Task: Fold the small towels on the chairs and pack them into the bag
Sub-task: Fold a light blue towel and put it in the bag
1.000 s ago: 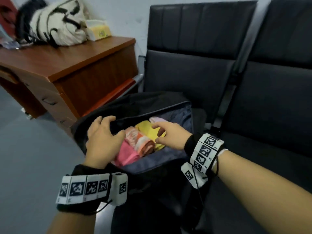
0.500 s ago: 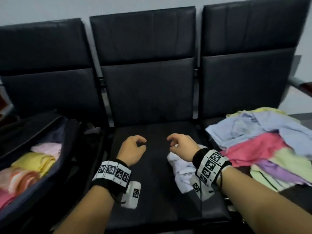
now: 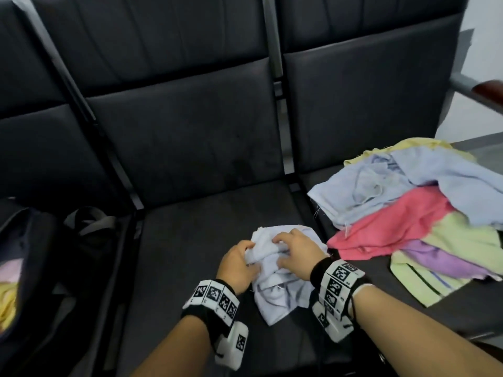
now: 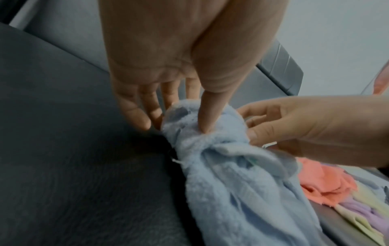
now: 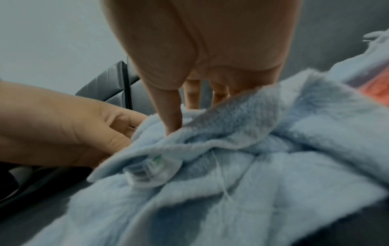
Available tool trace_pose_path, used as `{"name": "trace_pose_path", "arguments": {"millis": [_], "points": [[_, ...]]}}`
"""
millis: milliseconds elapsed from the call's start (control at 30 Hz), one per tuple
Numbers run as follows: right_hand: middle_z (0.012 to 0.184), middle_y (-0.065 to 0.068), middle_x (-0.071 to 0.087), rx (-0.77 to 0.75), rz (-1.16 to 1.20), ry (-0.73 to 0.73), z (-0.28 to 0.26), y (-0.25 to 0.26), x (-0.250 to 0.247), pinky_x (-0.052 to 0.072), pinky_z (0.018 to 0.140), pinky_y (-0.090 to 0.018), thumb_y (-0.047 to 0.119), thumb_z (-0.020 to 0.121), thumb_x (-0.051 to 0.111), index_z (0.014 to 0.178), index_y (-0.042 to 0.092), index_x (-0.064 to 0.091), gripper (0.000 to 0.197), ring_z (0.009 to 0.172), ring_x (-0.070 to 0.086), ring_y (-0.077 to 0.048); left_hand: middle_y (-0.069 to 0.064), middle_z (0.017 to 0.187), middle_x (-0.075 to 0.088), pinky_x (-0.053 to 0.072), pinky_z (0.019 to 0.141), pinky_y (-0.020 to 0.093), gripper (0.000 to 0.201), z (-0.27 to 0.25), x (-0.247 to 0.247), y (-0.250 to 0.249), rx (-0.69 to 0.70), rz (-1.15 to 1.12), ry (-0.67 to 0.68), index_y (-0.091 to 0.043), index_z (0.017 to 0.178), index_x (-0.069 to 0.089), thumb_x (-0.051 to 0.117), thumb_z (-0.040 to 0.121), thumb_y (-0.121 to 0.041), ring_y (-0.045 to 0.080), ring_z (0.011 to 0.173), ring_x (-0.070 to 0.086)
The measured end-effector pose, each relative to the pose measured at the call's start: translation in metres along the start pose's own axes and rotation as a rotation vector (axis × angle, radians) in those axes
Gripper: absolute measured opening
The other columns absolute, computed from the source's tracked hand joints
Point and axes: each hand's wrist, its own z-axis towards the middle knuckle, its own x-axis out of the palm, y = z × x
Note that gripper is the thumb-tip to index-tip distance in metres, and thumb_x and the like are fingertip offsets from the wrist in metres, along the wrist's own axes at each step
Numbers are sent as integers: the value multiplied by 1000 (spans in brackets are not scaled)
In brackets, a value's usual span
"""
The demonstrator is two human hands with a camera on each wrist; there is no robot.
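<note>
While pale blue towel [image 3: 283,270] is bunched, unfolded, on middle chair seat [image 3: 190,240], pinched by left hand [image 3: 236,263] and right hand [image 3: 295,251]; few towels seen packed in bag [image 3: 30,240]; pile [image 3: 424,213] left on right seat.

It looked like a waiting area or office lobby — a row of linked black padded seats [image 3: 190,148] joined by dark metal posts [image 3: 277,85], the kind set along a wall for visitors. A plain pale wall [image 3: 484,58] stood behind them, and a metal armrest with a wooden cap [image 3: 487,89] closed the row's right end — public furniture, not a household's.
</note>
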Motion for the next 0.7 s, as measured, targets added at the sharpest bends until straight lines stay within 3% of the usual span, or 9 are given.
{"name": "trace_pose_path", "arguments": {"millis": [100, 200, 300, 367, 467, 533, 600, 700], "points": [[102, 3, 50, -15, 24, -97, 2, 7, -9, 37, 77, -18, 14, 82, 66, 119, 22, 61, 38, 89, 54, -14, -9, 73, 64, 50, 66, 29, 11, -1, -8, -2, -2, -68, -117, -20, 87, 64, 70, 81, -12, 11, 71, 60], [90, 5, 60, -66, 121, -192, -3, 30, -33, 47, 76, -26, 7, 80, 63, 93, 23, 67, 21, 84, 60, -16, -5, 70, 62, 46, 60, 21, 13, -8, -36, -9, 69, -246, -183, -16, 80, 64, 73, 81, -7, 6, 63, 55], [75, 5, 66, -146, 247, -272, -12, 70, -62, 47, 63, -19, 7, 79, 66, 73, 24, 64, 19, 69, 59, -8, -4, 70, 60, 44, 55, 14, 10, -27, -78, -25, 156, -388, -213, -8, 83, 62, 71, 84, -3, 0, 59, 52], [68, 7, 63, -215, 285, -313, -21, 101, -80, 42, 56, -15, 12, 79, 71, 69, 25, 61, 20, 59, 52, -2, -10, 66, 58, 42, 55, 14, 9, -45, -109, -35, 191, -424, -251, -9, 83, 61, 70, 86, -8, 1, 58, 50], [62, 9, 57, -283, 286, -332, -37, 145, -99, 38, 50, -15, 24, 82, 73, 71, 22, 59, 19, 53, 48, -2, -4, 69, 58, 43, 57, 23, 14, -75, -151, -45, 218, -429, -343, -9, 84, 59, 69, 87, -18, 6, 61, 50], [65, 7, 57, -322, 280, -330, -49, 172, -106, 41, 53, -20, 27, 84, 71, 74, 19, 59, 18, 57, 50, -5, -2, 69, 56, 43, 57, 26, 18, -97, -172, -49, 243, -439, -402, -5, 85, 57, 69, 87, -20, 8, 61, 49], [68, 5, 59, -368, 264, -343, -60, 195, -109, 43, 59, -26, 25, 84, 69, 75, 17, 59, 16, 62, 52, -9, -6, 64, 52, 40, 51, 21, 21, -117, -189, -49, 285, -458, -443, -3, 82, 54, 68, 87, -18, 5, 57, 45], [69, 5, 60, -420, 247, -388, -76, 222, -111, 44, 60, -27, 25, 85, 65, 75, 18, 57, 14, 63, 52, -8, -5, 69, 53, 40, 53, 21, 22, -147, -206, -49, 353, -439, -439, -4, 77, 53, 71, 86, -14, 7, 57, 45]]}}
